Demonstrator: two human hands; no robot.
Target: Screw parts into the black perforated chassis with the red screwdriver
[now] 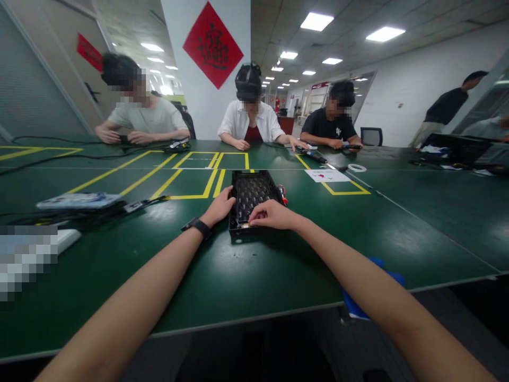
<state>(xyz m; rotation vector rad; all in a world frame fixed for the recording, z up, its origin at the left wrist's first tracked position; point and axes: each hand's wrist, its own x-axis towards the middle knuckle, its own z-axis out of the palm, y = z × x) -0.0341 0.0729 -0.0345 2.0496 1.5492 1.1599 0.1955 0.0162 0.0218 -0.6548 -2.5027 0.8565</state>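
Note:
A black perforated tray-like case [254,191] lies on the green table [238,276] in front of me. My left hand [218,208], with a dark watch on its wrist, grips the case's left edge, fingers curled over the rim. My right hand [272,215] rests on the case's near edge, its fingertips pinched together over a small pale part that I cannot make out. A small red item [282,192] sits by the case's right side.
Three people sit across the table, hands on small objects. A flat blue-white packet [79,200] and cables lie at left, a white sheet [326,175] and tape roll [357,167] at right. Yellow tape lines mark the tabletop. A blue object [374,286] lies under my right forearm.

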